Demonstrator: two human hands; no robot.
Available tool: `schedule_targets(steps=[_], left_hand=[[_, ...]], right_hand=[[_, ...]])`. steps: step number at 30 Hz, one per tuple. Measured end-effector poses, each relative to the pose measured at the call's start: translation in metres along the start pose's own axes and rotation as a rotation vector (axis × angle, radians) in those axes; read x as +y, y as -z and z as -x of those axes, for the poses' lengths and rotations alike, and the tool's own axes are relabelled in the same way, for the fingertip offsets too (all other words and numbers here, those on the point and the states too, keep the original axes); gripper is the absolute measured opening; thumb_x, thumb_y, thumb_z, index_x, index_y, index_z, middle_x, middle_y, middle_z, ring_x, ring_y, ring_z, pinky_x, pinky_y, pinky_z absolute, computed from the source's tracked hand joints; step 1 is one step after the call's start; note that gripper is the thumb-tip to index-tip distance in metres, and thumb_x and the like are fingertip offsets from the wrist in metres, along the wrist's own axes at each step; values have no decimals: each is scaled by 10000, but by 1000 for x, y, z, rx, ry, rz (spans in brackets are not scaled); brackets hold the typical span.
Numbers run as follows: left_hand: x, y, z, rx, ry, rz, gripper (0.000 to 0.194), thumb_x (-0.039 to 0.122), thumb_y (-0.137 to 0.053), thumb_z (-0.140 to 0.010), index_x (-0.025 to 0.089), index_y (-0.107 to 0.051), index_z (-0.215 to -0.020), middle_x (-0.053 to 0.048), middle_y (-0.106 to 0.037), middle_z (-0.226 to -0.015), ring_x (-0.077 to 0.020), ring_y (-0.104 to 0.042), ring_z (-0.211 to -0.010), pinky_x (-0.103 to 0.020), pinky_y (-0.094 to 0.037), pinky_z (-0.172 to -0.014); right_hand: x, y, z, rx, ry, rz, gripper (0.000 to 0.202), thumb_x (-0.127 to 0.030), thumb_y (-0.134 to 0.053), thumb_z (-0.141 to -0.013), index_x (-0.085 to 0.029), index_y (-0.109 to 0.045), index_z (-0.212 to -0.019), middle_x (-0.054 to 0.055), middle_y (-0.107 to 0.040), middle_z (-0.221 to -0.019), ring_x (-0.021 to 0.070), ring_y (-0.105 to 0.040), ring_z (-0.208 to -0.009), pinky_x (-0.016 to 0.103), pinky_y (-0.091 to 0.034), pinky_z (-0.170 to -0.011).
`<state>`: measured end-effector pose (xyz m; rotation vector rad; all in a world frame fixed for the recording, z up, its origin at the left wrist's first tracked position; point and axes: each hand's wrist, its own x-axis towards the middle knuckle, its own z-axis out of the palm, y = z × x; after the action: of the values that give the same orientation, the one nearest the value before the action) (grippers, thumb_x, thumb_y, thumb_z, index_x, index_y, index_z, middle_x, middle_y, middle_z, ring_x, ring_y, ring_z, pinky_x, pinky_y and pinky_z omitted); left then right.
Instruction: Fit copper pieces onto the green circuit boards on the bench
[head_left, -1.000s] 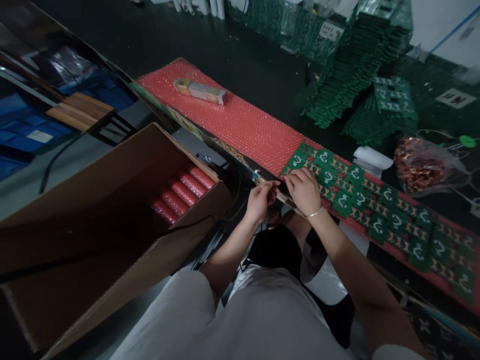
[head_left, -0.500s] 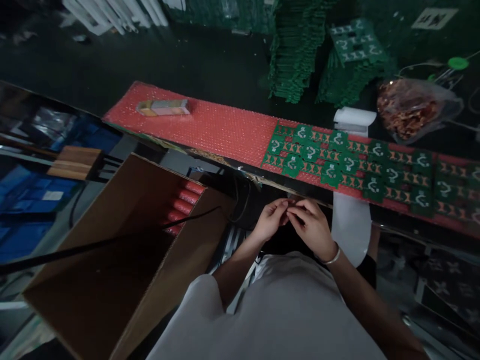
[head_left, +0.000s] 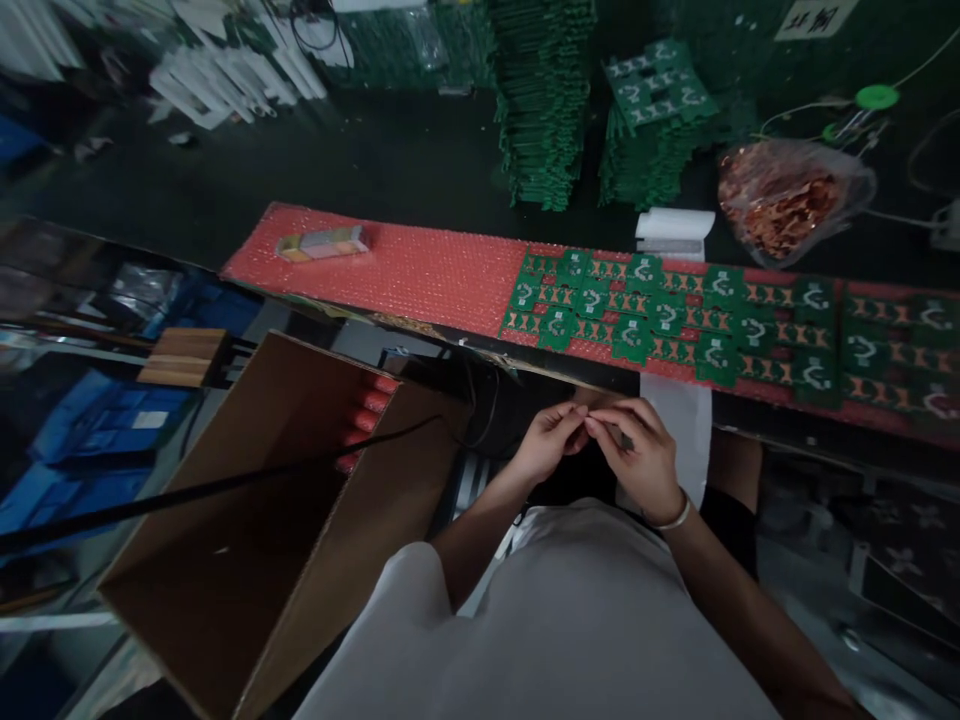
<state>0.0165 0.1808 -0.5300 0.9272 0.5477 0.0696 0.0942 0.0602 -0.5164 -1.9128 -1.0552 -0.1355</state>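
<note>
My left hand [head_left: 553,440] and my right hand [head_left: 639,450] meet in front of my body, just below the table's front edge. Both are closed in a pinch, with the fingertips touching. Whatever lies between them is too small to make out. Beyond the hands, green circuit boards [head_left: 634,337] with copper-coloured pieces lie in rows on a strip of red bubble wrap [head_left: 442,275]. A white sheet [head_left: 686,420] hangs over the table edge beside my right hand.
An open cardboard box [head_left: 315,560] with red rolls [head_left: 371,405] inside stands at my left. A block-shaped object [head_left: 322,244] rests on the bubble wrap. Farther back are tall stacks of green boards [head_left: 544,110] and a clear bag of copper-coloured pieces [head_left: 787,205].
The camera view has shifted, so the table and its contents appear farther left. My hands stay together; the fingers of my right hand have spread slightly from the left at the pinch.
</note>
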Motion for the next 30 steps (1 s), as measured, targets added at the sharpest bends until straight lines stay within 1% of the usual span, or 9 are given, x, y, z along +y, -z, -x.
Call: schedule_targets(steps=[3, 7, 11, 14, 19, 25, 28, 30], left_hand=[[-1, -8, -4, 7, -7, 14, 456, 550, -755, -721, 143, -549, -696, 55, -420, -517, -41, -318, -439, -197, -198, -438], [-3, -16, -11, 21, -10, -4, 451, 530, -778, -697, 130, -570, -677, 44, -444, -526, -36, -322, -441, -200, -188, -435], [-5, -20, -14, 34, 15, 3, 453, 523, -789, -670, 129, -566, -662, 52, -417, -504, -36, -315, -443, -198, -178, -443], [-4, -23, -14, 46, 46, 25, 433, 505, -784, -660, 129, -570, -674, 45, -430, -518, -43, -338, -454, -197, -184, -449], [-4, -28, -14, 58, 73, 45, 370, 451, -758, -646, 131, -579, -694, 42, -443, -529, -50, -363, -458, -195, -222, -455], [-6, -37, -14, 71, 126, 47, 320, 410, -734, -608, 130, -594, -677, 39, -454, -544, -49, -372, -458, -193, -247, -449], [-3, -44, -12, 99, 136, 97, 332, 434, -732, -609, 137, -596, -670, 32, -467, -558, -60, -389, -472, -193, -261, -448], [3, -51, -14, 101, 139, 126, 351, 460, -734, -629, 138, -603, -683, 25, -475, -558, -66, -397, -463, -190, -226, -429]], right_hand=[[5, 4, 2, 23, 7, -7, 68, -212, -615, -926, -225, -675, -954, 54, -623, -908, 177, -625, -870, 327, -545, -779], [14, 8, 6, 39, 34, 69, 93, -212, -600, -934, -221, -682, -977, 70, -658, -924, 201, -634, -898, 370, -547, -812], [20, 10, 8, 2, 65, 42, 151, -172, -579, -940, -232, -674, -1041, 64, -719, -1038, 205, -665, -971, 396, -542, -878], [21, 12, 9, -1, 99, -5, 197, -142, -586, -930, -248, -668, -1075, 46, -728, -1101, 200, -670, -1015, 400, -541, -905], [26, 17, 9, -15, 110, -25, 183, -147, -623, -912, -247, -667, -1059, 29, -737, -1045, 200, -656, -985, 410, -537, -900], [29, 23, 10, -51, 77, -74, 106, -191, -641, -903, -248, -690, -978, 35, -725, -1015, 206, -639, -952, 413, -541, -853], [28, 31, 9, -57, 71, -99, 143, -208, -660, -890, -255, -694, -1021, 42, -726, -1036, 224, -638, -996, 440, -547, -875], [29, 42, 7, -23, 81, -122, 202, -187, -667, -879, -260, -684, -1067, 45, -727, -1062, 229, -642, -1016, 448, -550, -883]])
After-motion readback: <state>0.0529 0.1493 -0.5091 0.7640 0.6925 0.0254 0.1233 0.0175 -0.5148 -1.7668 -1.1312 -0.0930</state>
